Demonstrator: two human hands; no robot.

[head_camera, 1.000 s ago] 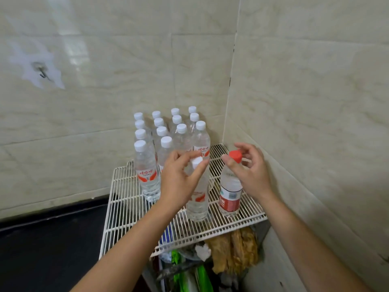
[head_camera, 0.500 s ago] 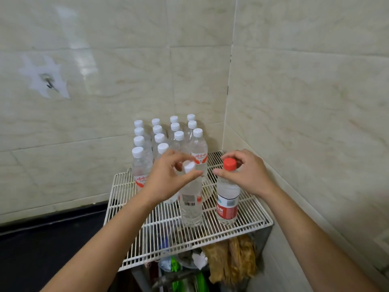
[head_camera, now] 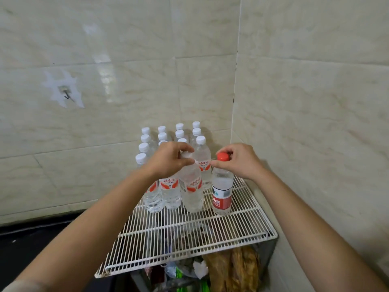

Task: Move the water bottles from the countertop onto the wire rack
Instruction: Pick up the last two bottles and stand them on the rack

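A white wire rack (head_camera: 189,234) stands in the tiled corner. Several clear white-capped water bottles (head_camera: 180,133) stand in rows at its back. My left hand (head_camera: 168,160) grips the neck of a white-capped bottle (head_camera: 192,190) in the front row; its cap is hidden under my fingers. My right hand (head_camera: 240,161) pinches the neck of a red-capped bottle (head_camera: 222,192) with a red label, standing just right of it on the rack.
Tiled walls close in behind and to the right. A dark countertop (head_camera: 31,245) lies to the left of the rack. Bags and clutter (head_camera: 231,268) sit below the rack's front edge. The rack's front half carries no bottles.
Both bottles have slid back towards the rows. My left hand's bottle now stands against the front row, and the red-capped bottle is beside it.
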